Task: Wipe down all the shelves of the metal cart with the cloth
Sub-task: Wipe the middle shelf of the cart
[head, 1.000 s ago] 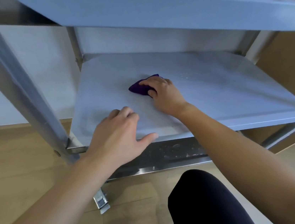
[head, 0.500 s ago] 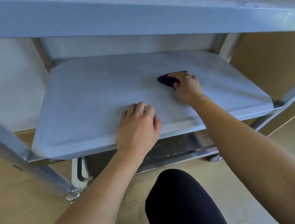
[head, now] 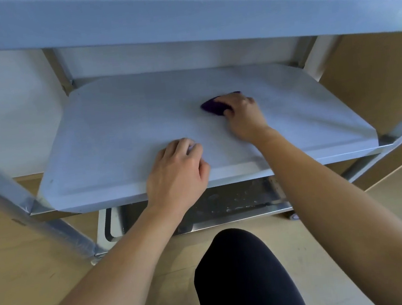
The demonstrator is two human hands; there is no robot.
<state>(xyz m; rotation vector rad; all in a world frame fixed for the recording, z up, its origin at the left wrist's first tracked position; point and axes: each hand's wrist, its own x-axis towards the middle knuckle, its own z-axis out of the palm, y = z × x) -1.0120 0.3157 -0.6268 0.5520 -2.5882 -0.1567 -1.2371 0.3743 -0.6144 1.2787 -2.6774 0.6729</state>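
The metal cart's middle shelf (head: 122, 136) fills the centre of the view, with the top shelf (head: 177, 10) overhanging it. My right hand (head: 243, 116) presses a purple cloth (head: 212, 106) flat on the middle shelf, right of centre; most of the cloth is hidden under my fingers. My left hand (head: 177, 173) rests over the shelf's front edge with fingers curled, holding nothing else. Below, the dark bottom shelf (head: 226, 202) shows pale smears.
A slanted metal leg (head: 24, 207) of the cart stands at the left, another leg (head: 378, 158) at the right. My knee in black (head: 240, 274) is in front of the cart on a wooden floor (head: 20, 276). A brown panel (head: 376, 80) rises at the right.
My right hand slid the cloth from the shelf's middle toward the right. My left hand shifted right along the front edge and its fingers curled in. The view swung to the left.
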